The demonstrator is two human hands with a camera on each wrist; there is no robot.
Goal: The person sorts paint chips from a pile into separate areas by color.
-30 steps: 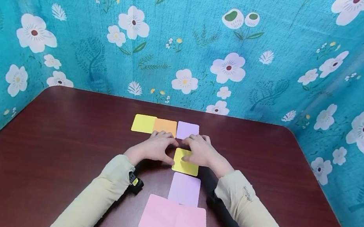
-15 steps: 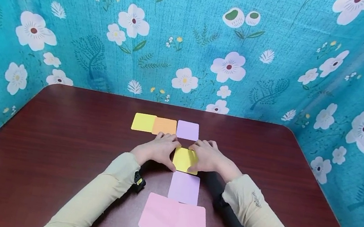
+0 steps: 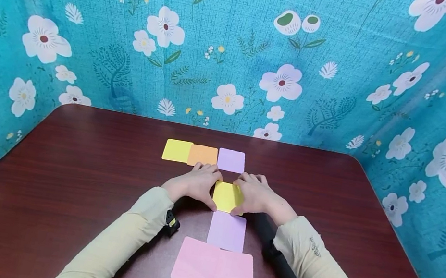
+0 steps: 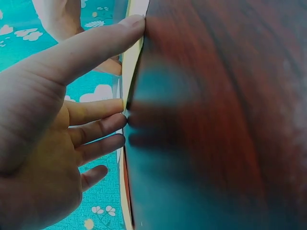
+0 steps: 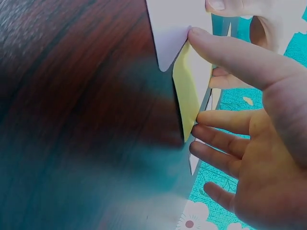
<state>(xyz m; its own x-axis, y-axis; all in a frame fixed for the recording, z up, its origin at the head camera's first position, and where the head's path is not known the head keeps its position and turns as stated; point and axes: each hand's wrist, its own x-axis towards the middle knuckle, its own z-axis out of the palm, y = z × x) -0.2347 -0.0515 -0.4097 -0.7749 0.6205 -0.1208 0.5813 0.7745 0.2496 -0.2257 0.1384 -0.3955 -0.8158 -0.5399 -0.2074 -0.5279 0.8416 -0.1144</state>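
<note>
A square yellow card (image 3: 226, 197) lies on the table between both hands in the head view. Along its left edge, my left hand (image 3: 197, 185) rests with the thumb near the lower corner and the fingertips near the upper one. My right hand (image 3: 257, 196) mirrors this on the right side and covers part of that edge. In the right wrist view, the thumb and extended fingers of the right hand (image 5: 268, 139) touch the yellow card (image 5: 186, 96). The fingers of the left hand (image 4: 53, 120) are also fairly straight in the left wrist view. A purple card (image 3: 227, 233) lies directly below the yellow one.
Two pink cards (image 3: 195, 264) lie side by side at the near end. Beyond the hands, a yellow card (image 3: 177, 151), an orange card (image 3: 202, 156) and a purple card (image 3: 231, 160) form a row. A flowered blue curtain (image 3: 199, 67) hangs behind the dark wooden table (image 3: 68, 173).
My right hand has shifted right, off the middle of the yellow card to its right edge. My left thumb has come down to the lower left corner. The cards look nearly unmoved.
</note>
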